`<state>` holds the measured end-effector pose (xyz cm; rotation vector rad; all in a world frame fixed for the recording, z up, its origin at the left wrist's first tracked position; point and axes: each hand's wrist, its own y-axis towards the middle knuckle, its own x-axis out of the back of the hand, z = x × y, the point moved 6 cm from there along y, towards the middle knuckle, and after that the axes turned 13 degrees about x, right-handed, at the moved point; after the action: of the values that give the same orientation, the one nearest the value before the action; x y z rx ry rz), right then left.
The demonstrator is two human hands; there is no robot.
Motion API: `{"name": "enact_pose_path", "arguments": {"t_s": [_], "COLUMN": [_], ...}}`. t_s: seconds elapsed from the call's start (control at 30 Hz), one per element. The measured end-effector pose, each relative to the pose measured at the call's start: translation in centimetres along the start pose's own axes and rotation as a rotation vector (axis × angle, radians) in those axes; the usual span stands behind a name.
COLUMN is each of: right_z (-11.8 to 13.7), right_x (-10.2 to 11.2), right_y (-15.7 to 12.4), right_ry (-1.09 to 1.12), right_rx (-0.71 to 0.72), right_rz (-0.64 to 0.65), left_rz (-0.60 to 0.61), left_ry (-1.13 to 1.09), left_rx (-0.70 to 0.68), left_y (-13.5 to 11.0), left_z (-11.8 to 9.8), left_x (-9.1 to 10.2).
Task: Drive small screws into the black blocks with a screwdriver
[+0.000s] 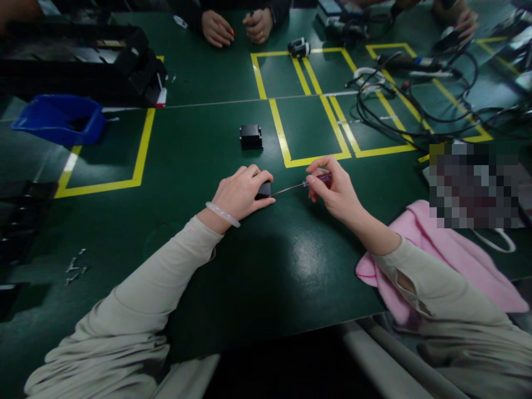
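Note:
My left hand (245, 191) is closed round a small black block-shaped part (263, 190) and presses it to the green tabletop. Most of that part is hidden under the fingers. In my right hand (330, 185) is a screwdriver (319, 181) with a dark reddish handle, held almost level. Its thin shaft points left, and the tip meets the near right side of the black part by my left thumb. A second black block (251, 137), with small bright fittings at its sides, sits on the table just beyond my left hand.
A blue bin (62, 119) and long black housings (78, 66) lie at the left, small metal pieces (76, 267) nearer me. Tangled cables (415, 119) and a pink cloth (419, 233) are at the right. Another person's hands (236, 27) rest across the table, near a black-and-silver part (299, 48).

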<state>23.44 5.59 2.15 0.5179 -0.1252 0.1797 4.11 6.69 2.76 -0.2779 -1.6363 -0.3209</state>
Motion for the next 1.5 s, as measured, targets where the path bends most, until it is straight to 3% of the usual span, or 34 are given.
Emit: {"name": "enact_pose_path", "arguments": {"t_s": [1.5], "right_z": [0.3], "right_x": [-0.1], "right_y": [0.2], "right_ry": [0.039], "right_rx": [0.001], "right_rz": [0.005], "left_rz": [0.026], "left_ry": [-0.021], "left_rx": [0.003], "left_y": [-0.1], "left_z": [-0.2], "left_x": [0.1]}}
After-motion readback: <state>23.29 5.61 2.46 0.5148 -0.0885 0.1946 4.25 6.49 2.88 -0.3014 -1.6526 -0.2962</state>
